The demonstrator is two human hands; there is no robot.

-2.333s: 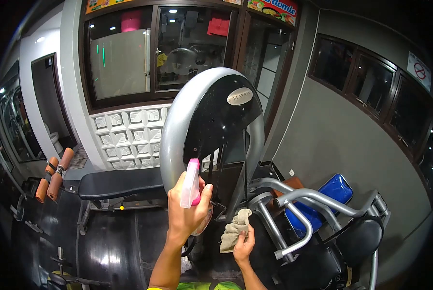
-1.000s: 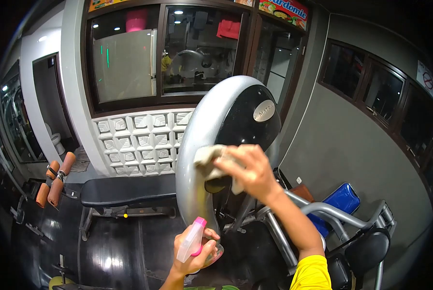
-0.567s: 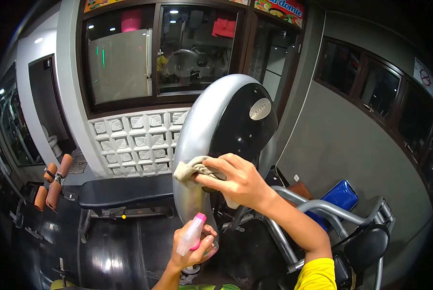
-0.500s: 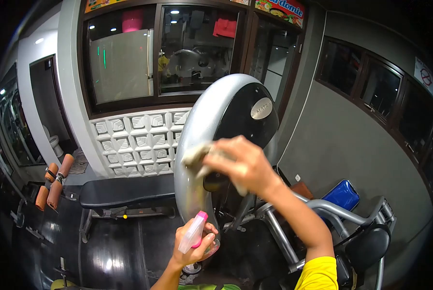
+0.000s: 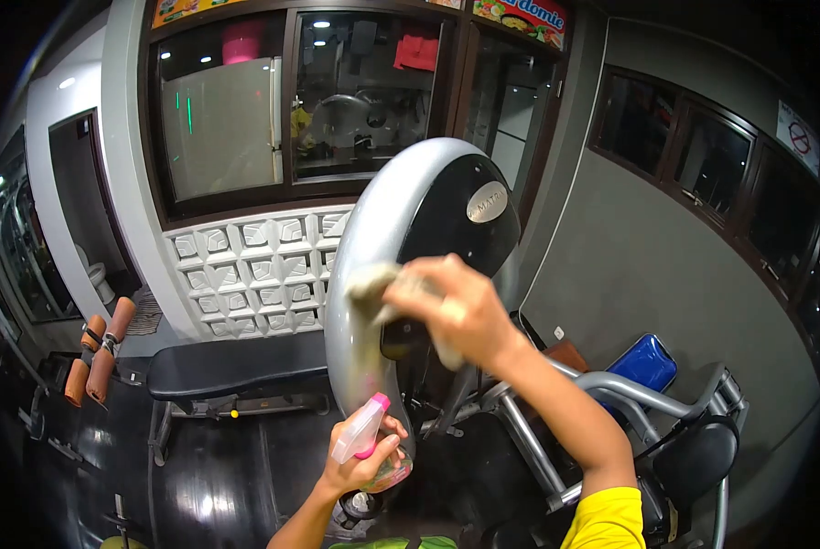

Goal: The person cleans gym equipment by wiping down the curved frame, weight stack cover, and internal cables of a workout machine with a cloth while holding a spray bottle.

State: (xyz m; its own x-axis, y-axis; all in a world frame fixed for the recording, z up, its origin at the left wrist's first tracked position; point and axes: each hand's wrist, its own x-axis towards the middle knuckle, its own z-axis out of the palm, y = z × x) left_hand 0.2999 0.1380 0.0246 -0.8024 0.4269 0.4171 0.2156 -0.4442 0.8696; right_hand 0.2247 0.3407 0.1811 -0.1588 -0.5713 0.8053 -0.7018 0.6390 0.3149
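My right hand (image 5: 460, 306) grips a pale, blurred cloth (image 5: 371, 282) against the silver curved edge of a gym machine's cover (image 5: 373, 224). The cover's black side panel (image 5: 451, 210) carries an oval metal badge (image 5: 488, 201). Lower down, my left hand (image 5: 360, 462) is wrapped round a spray bottle (image 5: 364, 430) with a clear and pink head. The bottle's nozzle points up toward the lower part of the silver cover. My fingers hide part of the bottle.
A black padded bench (image 5: 236, 366) stands to the left, near a white patterned block wall (image 5: 254, 265). On the right are the machine's grey tube frame (image 5: 648, 389), a black pad (image 5: 695, 455) and a blue case (image 5: 643, 366). Orange foam rollers (image 5: 108, 334) lie far left.
The whole view has shifted slightly. My right hand and the cloth stay at nearly the same part of the silver cover, and my left hand still holds the spray bottle.
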